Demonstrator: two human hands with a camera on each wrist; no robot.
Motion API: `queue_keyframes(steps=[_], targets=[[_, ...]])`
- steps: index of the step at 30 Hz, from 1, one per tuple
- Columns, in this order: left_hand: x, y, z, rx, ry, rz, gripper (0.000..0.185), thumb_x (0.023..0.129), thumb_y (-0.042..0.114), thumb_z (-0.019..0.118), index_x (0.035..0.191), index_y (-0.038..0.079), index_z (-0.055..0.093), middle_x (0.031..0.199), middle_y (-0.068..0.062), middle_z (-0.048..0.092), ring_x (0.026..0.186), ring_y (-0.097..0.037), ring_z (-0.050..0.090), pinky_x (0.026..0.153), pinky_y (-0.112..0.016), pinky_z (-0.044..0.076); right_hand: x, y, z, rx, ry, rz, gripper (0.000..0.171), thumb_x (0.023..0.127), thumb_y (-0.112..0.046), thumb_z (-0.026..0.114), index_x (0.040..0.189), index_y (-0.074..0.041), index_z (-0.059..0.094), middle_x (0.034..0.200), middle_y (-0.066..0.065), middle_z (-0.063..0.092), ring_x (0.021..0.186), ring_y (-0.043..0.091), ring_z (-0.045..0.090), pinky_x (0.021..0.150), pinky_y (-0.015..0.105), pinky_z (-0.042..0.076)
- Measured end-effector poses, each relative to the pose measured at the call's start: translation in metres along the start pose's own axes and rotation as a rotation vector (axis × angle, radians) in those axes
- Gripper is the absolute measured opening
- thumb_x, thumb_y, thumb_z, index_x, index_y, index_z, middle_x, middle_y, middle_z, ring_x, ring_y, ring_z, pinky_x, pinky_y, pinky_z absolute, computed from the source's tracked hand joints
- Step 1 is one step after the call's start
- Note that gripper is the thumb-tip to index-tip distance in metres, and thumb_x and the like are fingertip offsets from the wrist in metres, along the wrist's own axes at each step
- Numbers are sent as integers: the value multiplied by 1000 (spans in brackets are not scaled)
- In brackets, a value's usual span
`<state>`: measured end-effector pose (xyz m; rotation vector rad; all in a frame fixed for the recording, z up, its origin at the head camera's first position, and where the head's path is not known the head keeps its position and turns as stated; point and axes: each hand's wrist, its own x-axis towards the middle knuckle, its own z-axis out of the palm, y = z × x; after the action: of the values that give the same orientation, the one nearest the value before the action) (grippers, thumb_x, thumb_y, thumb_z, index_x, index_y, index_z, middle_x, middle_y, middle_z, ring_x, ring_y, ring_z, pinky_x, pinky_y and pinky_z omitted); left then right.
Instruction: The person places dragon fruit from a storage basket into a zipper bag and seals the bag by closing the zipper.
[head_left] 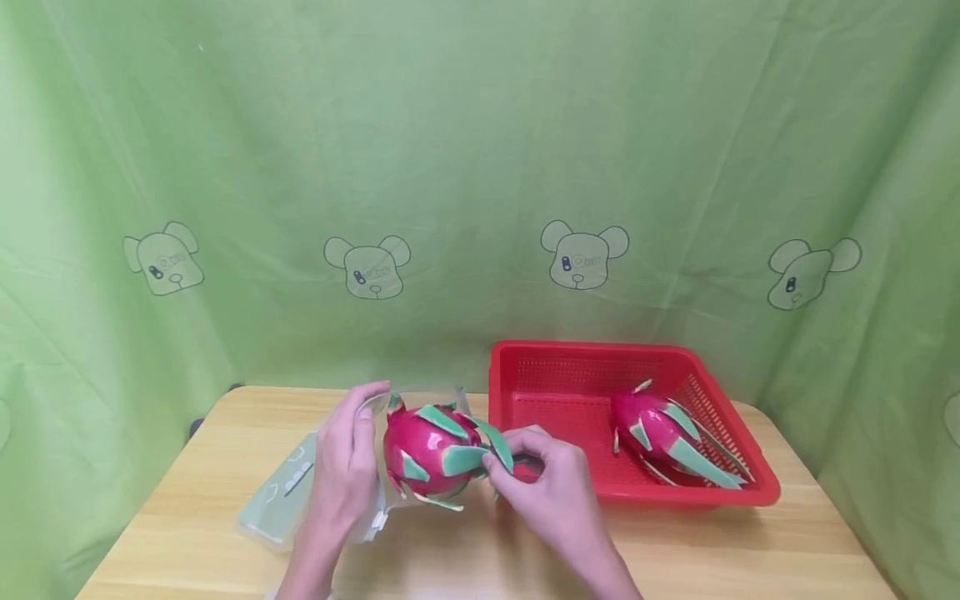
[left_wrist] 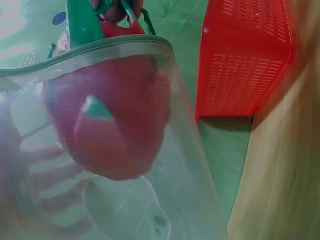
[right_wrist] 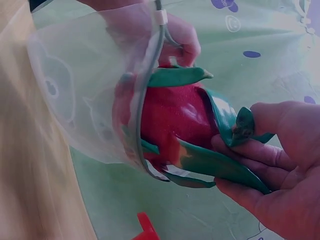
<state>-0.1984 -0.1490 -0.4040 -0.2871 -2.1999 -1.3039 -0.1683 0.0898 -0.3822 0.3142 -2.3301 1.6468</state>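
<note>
A pink dragon fruit with green scales sits partly inside the mouth of a clear zip bag on the wooden table. My left hand grips the bag's open rim beside the fruit. My right hand pinches the fruit's green scales at its right end. Through the bag's film the fruit shows as a blurred red mass, with my left fingers dim behind the plastic. A second dragon fruit lies in the red basket.
The red slotted basket stands at the right of the table, close to my right hand. Green cloth with bear prints hangs behind and around the table. Bare wood shows along the front edge and far left.
</note>
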Motion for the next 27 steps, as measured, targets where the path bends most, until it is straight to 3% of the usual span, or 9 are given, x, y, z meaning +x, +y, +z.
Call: queue_keyframes(steps=[8, 18, 22, 27], targets=[[-4, 4, 2, 3, -12, -10, 36, 106, 13, 38, 130, 8, 64, 133, -4, 67, 132, -24, 57, 110, -53, 45, -5, 1, 8, -50, 75, -48, 17, 78, -1, 86, 85, -14, 77, 90, -6, 72, 76, 7, 70, 72, 27, 62], [3, 7, 0, 30, -29, 8, 38, 106, 12, 38, 133, 6, 62, 137, -7, 65, 133, -25, 54, 112, -51, 42, -1, 3, 24, -137, 127, -70, 12, 79, -5, 86, 84, -11, 77, 85, -5, 70, 74, 6, 67, 63, 24, 59], [2, 9, -1, 43, -47, -15, 37, 105, 12, 39, 133, 6, 63, 136, -7, 65, 133, -25, 55, 111, -52, 43, -1, 4, 32, -162, 120, -60, 9, 81, -6, 85, 83, -11, 76, 84, -4, 69, 74, 7, 67, 59, 22, 55], [0, 9, 3, 49, -113, -92, 37, 107, 16, 41, 138, 12, 60, 139, -4, 63, 135, -25, 52, 111, -55, 42, 1, 10, 38, -195, 118, -48, 10, 80, -8, 85, 83, -10, 76, 81, -3, 68, 69, 11, 64, 56, 22, 52]])
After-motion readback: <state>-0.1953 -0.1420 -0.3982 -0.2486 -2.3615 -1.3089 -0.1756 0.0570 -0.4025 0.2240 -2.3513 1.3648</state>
